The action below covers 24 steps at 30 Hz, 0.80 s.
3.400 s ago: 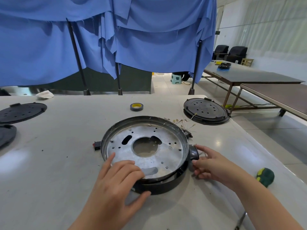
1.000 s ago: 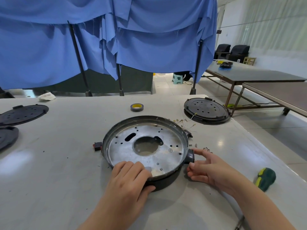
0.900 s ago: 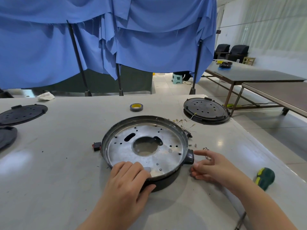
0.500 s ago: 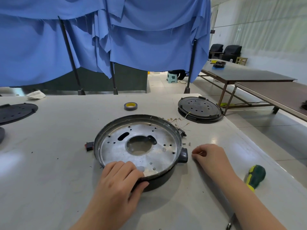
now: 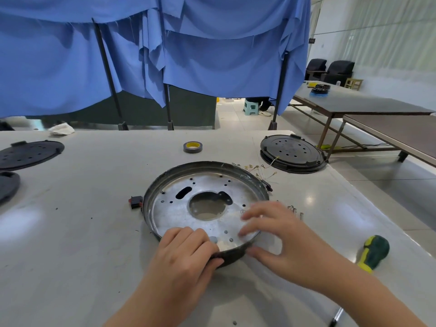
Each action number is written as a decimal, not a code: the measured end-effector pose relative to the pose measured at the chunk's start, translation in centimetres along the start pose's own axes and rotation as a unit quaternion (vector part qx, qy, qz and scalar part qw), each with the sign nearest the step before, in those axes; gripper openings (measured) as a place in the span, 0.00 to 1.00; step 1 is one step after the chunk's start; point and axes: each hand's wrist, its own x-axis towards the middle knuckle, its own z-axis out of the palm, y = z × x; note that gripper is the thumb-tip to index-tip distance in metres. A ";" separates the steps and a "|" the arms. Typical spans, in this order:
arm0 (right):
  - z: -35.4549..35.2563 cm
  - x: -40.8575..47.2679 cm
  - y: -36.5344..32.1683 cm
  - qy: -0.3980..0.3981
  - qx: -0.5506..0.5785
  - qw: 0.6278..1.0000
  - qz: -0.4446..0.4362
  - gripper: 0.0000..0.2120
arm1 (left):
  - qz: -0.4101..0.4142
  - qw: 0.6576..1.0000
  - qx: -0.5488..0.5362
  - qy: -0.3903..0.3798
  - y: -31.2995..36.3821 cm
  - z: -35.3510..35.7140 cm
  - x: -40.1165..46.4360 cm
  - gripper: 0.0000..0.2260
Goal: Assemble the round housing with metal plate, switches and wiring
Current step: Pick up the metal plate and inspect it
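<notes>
The round housing (image 5: 162, 182), with a dark rim, lies in the middle of the grey table. The metal plate (image 5: 169, 213), shiny with a big centre hole, sits inside it. My left hand (image 5: 186, 251) grips the near rim, fingers on the plate and thumb on the outer wall. My right hand (image 5: 278, 234) is over the housing's right side, blurred. Its fingers are spread above the plate and its thumb is near the outer wall. A red-and-black switch (image 5: 135, 201) sticks out at the housing's left. Thin wires with ring terminals (image 5: 254, 167) lie at its far right.
Small screws (image 5: 295, 210) lie right of the housing. A green-yellow screwdriver (image 5: 372, 252) rests near the table's right edge. A tape roll (image 5: 192, 147) and a black round lid (image 5: 292, 153) sit further back, with more black lids (image 5: 30, 154) at far left.
My right hand left the screws on the table and moved left over the plate's right side. My left hand has kept its hold on the near rim.
</notes>
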 end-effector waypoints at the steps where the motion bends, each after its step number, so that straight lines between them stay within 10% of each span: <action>1: 0.3 0.2 -0.1 -0.016 -0.017 1.000 -0.006 0.07 | 0.004 1.000 0.003 -0.001 0.2 0.1 0.1 0.09; 9: 0.3 -0.2 0.3 -0.026 0.027 0.999 0.015 0.13 | -0.165 0.979 -0.118 0.014 -3.1 -2.8 0.1 0.16; 12: -0.4 0.1 0.0 0.003 0.116 0.991 0.071 0.24 | -0.352 0.899 -0.250 0.077 -6.7 -3.3 0.9 0.20; 16: -0.1 2.5 1.5 0.148 0.170 0.941 0.255 0.22 | -0.538 0.699 -0.471 0.012 -9.2 -2.0 1.4 0.26; 20: 1.9 3.6 2.7 0.093 0.256 0.887 0.374 0.13 | -0.536 0.678 -0.503 0.009 -9.2 -1.1 0.2 0.31; 24: 2.1 4.0 2.8 0.109 0.254 0.890 0.363 0.07 | -0.549 0.661 -0.510 0.043 -9.6 -1.3 0.5 0.14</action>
